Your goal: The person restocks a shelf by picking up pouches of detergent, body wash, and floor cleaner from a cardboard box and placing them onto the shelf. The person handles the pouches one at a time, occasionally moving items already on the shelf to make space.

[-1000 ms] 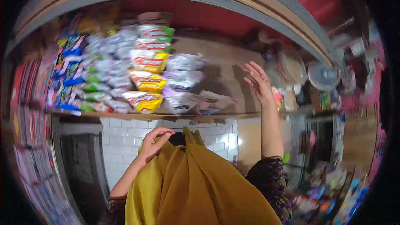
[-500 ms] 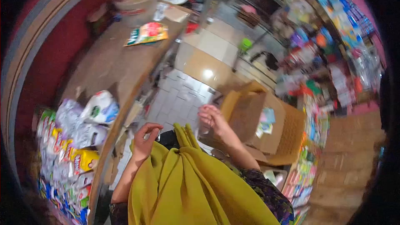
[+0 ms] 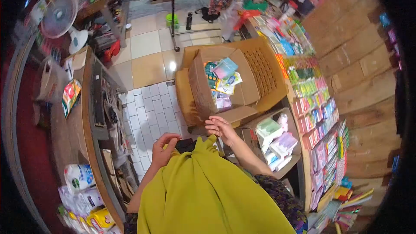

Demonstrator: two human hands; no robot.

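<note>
My left hand [image 3: 164,148] is curled against the top of the yellow-green cloth [image 3: 203,190] that hangs down my front, and it touches the cloth's edge. My right hand [image 3: 221,128] hovers open, fingers spread, just below an open cardboard box [image 3: 203,91] that sits on a brown plastic chair [image 3: 264,71]. The box holds several colourful packets [image 3: 223,80]. Nothing is in the right hand.
A wooden shelf [image 3: 84,117] on the left carries white bags [image 3: 80,177], a flat packet [image 3: 70,96] and a fan [image 3: 60,17]. Racks of small packets [image 3: 320,117] line the right wall. A lower box of packets [image 3: 275,141] stands by my right arm. Tiled floor lies ahead.
The view has swung from the snack shelf down to the floor and the box. My right hand came down from the raised position to near the box. The left hand stays at the cloth.
</note>
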